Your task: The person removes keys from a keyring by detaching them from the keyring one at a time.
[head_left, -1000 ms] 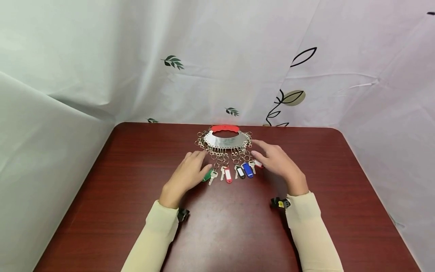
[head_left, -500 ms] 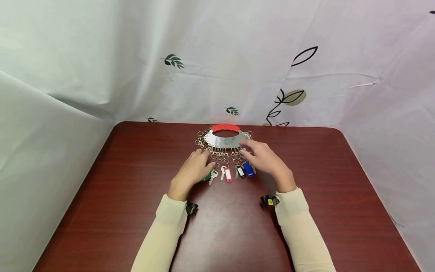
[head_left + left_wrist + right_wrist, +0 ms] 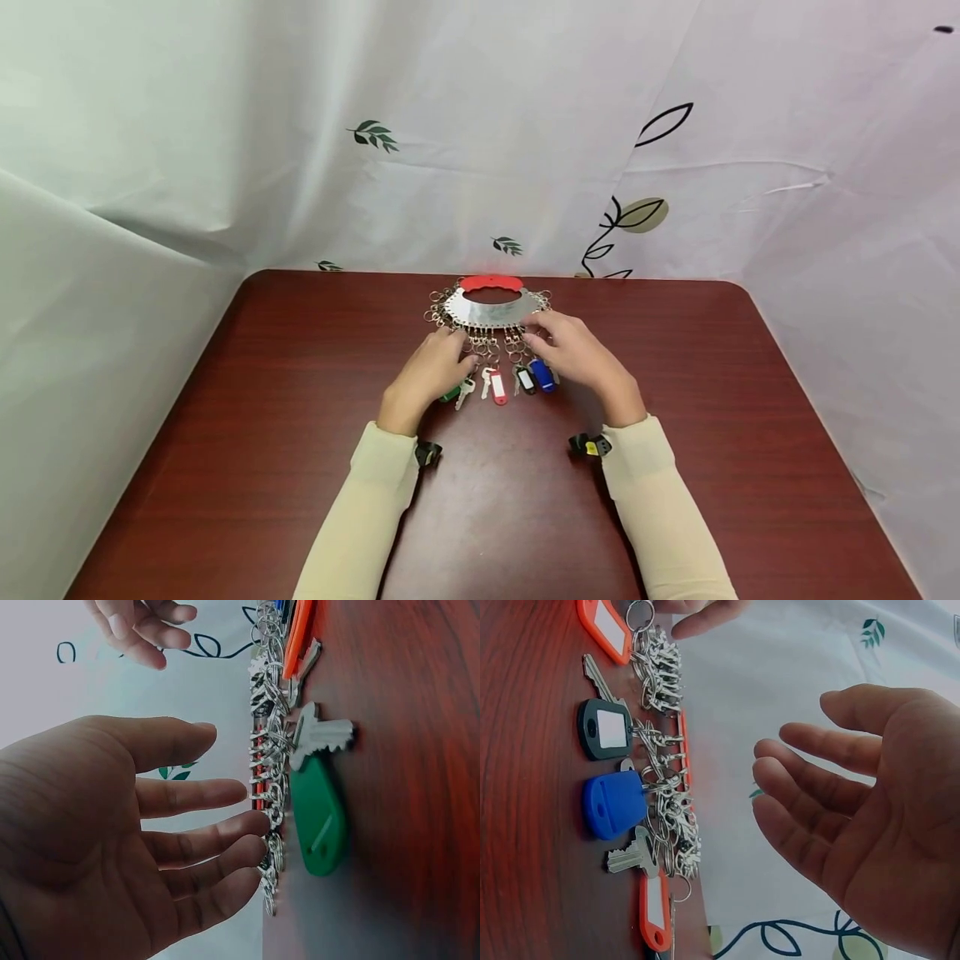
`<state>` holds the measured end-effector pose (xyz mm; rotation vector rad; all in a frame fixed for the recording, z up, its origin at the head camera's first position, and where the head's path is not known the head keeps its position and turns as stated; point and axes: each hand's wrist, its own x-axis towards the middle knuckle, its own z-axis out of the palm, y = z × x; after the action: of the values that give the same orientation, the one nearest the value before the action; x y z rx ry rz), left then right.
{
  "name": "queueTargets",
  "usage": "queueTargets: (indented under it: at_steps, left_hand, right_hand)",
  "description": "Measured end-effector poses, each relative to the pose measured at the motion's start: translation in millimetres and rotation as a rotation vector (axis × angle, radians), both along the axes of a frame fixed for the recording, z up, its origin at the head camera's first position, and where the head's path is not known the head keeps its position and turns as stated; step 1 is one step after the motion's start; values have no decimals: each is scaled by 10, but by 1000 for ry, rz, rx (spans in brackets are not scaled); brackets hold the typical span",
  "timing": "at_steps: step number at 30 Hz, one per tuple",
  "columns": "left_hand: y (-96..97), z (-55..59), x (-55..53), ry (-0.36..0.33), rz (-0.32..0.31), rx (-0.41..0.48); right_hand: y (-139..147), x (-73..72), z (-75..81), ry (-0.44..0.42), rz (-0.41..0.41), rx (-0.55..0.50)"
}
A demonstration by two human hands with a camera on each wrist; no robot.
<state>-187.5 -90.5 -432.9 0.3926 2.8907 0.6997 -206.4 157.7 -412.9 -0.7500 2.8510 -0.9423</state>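
A curved metal key holder (image 3: 487,312) with a red handle (image 3: 491,283) lies at the table's far side, its edge lined with rings and clips. My left hand (image 3: 431,371) hovers by its left end, fingers relaxed, holding nothing. Near that hand are a green key tag (image 3: 319,817) and a silver key (image 3: 322,737). Over the right part of the holder, my right hand (image 3: 577,350) is held above the table with loose fingers and nothing in them. Below the rings lie a blue key tag (image 3: 615,804), a black key tag (image 3: 604,729) and a red key tag (image 3: 498,387).
The dark reddish wooden table (image 3: 495,517) reaches to a white cloth (image 3: 465,125) with printed leaves, which hangs behind it and along both sides. A black wrist strap (image 3: 429,454) shows by the left sleeve.
My right hand has moved left, from beside the holder's right end to over it. My left hand has shifted slightly right. The keys and holder have stayed on the table.
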Motion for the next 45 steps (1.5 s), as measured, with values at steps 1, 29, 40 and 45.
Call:
queueTargets:
  at_steps: [1,29,40,45]
  left_hand:
    - [7,-1,-5,4,0,-2]
    - [368,24,-132,92,-56,39]
    - [467,-26,-140,121,-140,75]
    - [439,-30,-132,149,-90,54]
  right_hand:
    - [-1,-1,-1,2,0,-4]
    - [294,-169,-107,-57,-163,28]
    - [332,-240,-260,-76,-150,146]
    - [309,-242,-297,-76,-141,130]
